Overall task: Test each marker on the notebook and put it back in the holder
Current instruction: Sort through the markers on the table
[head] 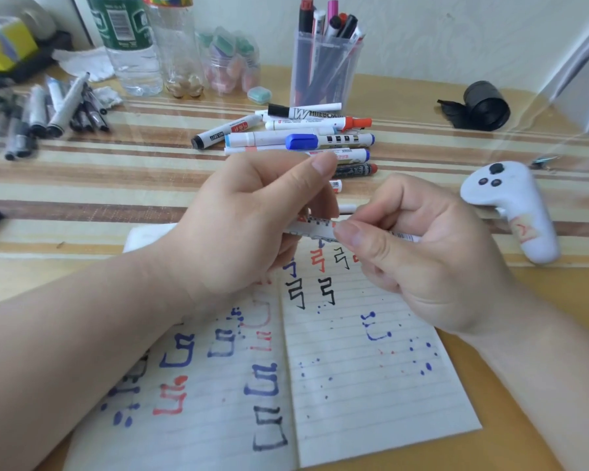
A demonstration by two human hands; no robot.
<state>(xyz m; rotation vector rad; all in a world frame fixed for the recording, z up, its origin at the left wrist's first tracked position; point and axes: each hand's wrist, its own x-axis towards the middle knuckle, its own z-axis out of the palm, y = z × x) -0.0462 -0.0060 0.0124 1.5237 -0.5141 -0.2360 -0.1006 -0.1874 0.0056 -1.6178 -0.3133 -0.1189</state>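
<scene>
Both hands hold one white marker (315,227) level above the open lined notebook (371,379). My left hand (249,229) grips its left end with curled fingers. My right hand (419,256) pinches its right part between thumb and fingers. Most of the marker is hidden by the hands. The notebook's pages carry blue, red and black test marks. The clear plastic holder (323,68) stands at the back with several markers upright in it. A pile of loose markers (293,137) lies on the table in front of the holder.
A white game controller (514,205) lies right of the hands. A black tape roll (483,105) sits at the back right. Bottles (133,45) and a small plastic jar stand at the back left. Several dark pens (38,117) lie at the far left.
</scene>
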